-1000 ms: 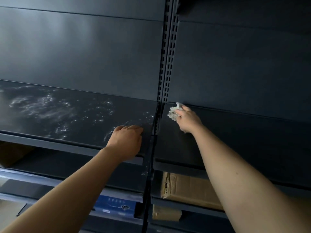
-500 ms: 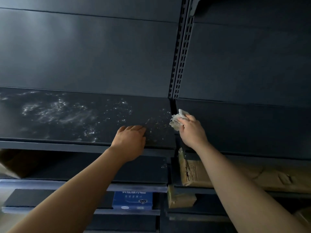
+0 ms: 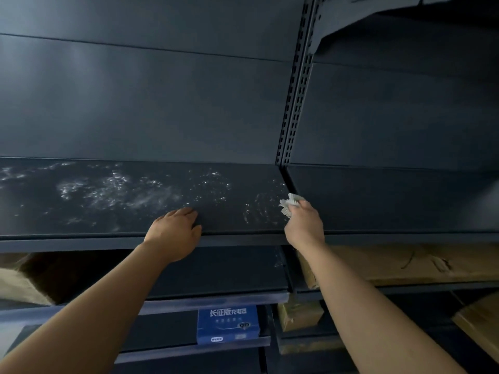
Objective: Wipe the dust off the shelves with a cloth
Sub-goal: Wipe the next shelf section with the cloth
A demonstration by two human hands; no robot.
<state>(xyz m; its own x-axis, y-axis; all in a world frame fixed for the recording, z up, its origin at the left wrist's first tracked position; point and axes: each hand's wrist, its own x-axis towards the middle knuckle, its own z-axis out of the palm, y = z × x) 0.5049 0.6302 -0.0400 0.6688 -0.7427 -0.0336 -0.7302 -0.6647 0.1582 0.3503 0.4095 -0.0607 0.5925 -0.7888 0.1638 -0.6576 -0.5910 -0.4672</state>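
Two dark metal shelves meet at a slotted upright. The left shelf (image 3: 81, 201) carries pale dust streaks and specks over most of its top. The right shelf (image 3: 391, 201) looks plain dark. My right hand (image 3: 303, 228) grips a crumpled pale cloth (image 3: 289, 205) and holds it at the seam between the two shelves, near the front edge. My left hand (image 3: 175, 230) lies flat, palm down, on the front edge of the left shelf with nothing in it.
The slotted upright (image 3: 295, 90) rises between the bays. Below, brown cardboard boxes (image 3: 405, 263) fill the right lower shelf. A blue box (image 3: 228, 323) stands on a lower left shelf. A cardboard flap (image 3: 21, 284) shows at far left. Another shelf's underside (image 3: 378, 12) overhangs top right.
My right hand drew the cloth from the right shelf's back toward the front edge at the seam. The view shifted so the shelves now look level. My left hand stayed on the shelf edge.
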